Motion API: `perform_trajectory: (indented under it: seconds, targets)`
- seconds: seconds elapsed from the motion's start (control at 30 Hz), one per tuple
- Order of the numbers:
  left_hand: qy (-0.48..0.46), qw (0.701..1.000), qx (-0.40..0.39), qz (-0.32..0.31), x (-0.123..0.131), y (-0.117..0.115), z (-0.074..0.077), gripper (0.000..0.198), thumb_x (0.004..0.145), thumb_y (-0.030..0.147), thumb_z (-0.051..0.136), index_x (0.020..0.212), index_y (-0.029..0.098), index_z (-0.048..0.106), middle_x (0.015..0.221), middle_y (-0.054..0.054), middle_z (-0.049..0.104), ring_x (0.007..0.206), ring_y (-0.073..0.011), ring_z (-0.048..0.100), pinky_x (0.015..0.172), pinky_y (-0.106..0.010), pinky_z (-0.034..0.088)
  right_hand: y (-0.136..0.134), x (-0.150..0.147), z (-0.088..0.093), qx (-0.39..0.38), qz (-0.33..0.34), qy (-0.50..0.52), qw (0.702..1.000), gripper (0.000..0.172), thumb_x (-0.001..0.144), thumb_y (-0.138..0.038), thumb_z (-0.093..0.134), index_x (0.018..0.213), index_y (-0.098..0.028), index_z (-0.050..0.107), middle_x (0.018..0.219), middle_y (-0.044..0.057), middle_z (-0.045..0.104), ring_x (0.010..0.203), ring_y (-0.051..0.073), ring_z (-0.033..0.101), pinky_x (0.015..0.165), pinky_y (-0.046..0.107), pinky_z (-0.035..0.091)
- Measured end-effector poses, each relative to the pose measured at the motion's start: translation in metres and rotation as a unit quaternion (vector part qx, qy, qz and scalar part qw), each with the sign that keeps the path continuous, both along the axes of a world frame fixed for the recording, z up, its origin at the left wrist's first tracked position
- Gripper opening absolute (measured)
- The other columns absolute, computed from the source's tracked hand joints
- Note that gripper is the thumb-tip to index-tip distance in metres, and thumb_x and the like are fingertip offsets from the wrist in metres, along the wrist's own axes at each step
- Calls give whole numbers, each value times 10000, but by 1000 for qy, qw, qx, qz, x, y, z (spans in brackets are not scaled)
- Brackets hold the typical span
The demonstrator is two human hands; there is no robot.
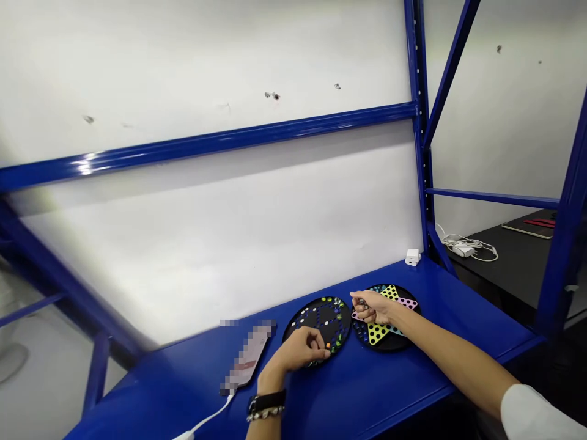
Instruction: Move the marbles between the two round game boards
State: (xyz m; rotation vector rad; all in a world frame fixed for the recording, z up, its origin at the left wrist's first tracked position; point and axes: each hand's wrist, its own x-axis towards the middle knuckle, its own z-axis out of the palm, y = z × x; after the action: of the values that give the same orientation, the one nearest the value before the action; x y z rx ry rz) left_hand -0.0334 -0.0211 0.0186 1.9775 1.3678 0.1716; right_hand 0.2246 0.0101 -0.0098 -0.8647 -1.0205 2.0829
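My left hand [302, 350] reaches over the near edge of a round black board [316, 316] dotted with white spots and small glass marbles along its right side. Its thumb and fingers are pinched together beside a small orange piece [328, 346]; what they hold, if anything, is hidden. To the right lies a second round board, a Chinese checkers board [378, 334] with a yellow, pink and blue star full of holes. Above its left part my right hand [372, 307] is curled closed around small glassy marbles [362, 303], only partly visible. Blue marbles lie along that board's left rim.
A phone [250, 357], partly blurred out, lies left of the boards with a white cable [211, 417] attached. On the blue tabletop [362, 391], a white charger [413, 256] stands at the back right. Blue frame posts [419, 134] rise behind; cables [463, 247] lie on a black table.
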Motion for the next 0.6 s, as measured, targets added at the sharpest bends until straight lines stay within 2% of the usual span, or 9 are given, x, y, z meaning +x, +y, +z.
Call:
perform_trajectory:
  seconds: [0.07, 0.17, 0.4, 0.6]
  targets:
    - [-1, 1000, -30, -1, -4, -1, -2, 315, 563, 448, 760, 675, 162, 687, 602, 8, 645, 600, -143, 570, 561, -235, 383, 0, 1, 0, -1, -1, 6, 1000, 354, 964, -403, 488, 687, -187, 443, 507, -99, 343, 345, 29, 195, 324, 152, 140]
    - [2, 1000, -29, 6, -2, -3, -2, 327, 568, 456, 750, 703, 160, 723, 636, -6, 673, 637, -155, 589, 583, -240, 399, 0, 1, -1, -1, 3, 11, 1000, 358, 968, -399, 481, 683, -185, 445, 499, -101, 335, 345, 28, 190, 326, 151, 130]
    - [1, 999, 39, 11, 4, -5, 5, 241, 661, 386, 633, 681, 153, 691, 647, -13, 669, 616, -137, 566, 575, -234, 397, -2, -2, 1, -11, 30, 21, 999, 372, 990, -399, 436, 699, -172, 481, 506, -95, 341, 344, 27, 183, 324, 151, 118]
    - [-24, 1000, -17, 1, 7, -7, 3, 266, 622, 387, 676, 755, 158, 688, 678, -7, 668, 667, -157, 596, 624, -248, 427, -2, -3, 1, -5, 32, 13, 999, 380, 995, -405, 424, 705, -169, 489, 512, -93, 345, 340, 26, 191, 324, 146, 120]
